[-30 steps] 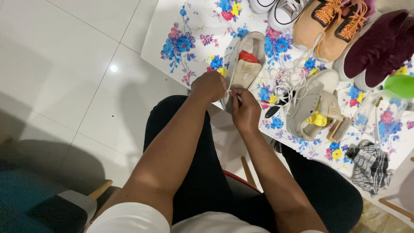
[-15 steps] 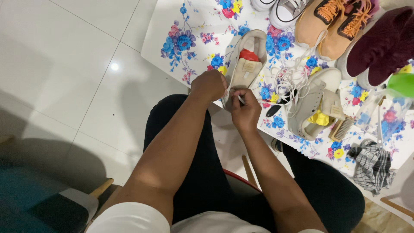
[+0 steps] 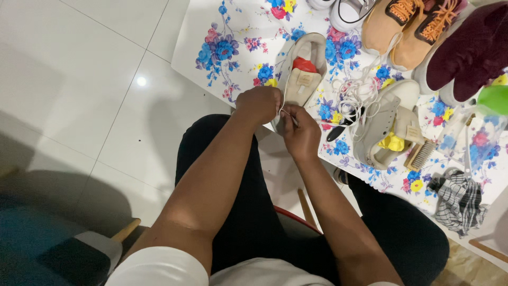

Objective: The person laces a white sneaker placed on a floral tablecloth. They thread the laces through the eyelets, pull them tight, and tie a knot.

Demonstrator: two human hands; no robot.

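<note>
Beige sneaker (image 3: 302, 74): lies at the floral cloth's (image 3: 233, 32) near edge, toe towards us.
Left hand (image 3: 259, 103): we steady its toe, fingers curled.
Right hand (image 3: 300, 132): pinching the white lace (image 3: 284, 103) taut.
Beyond the sneaker: second beige shoe (image 3: 383, 124), brush (image 3: 420, 154).

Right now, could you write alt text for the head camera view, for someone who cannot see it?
Seen from above, a seated person's left hand and right hand work a white lace at the near end of a beige sneaker on a floral table. Its mate, a brush, loose laces and more shoes lie beyond.
</note>
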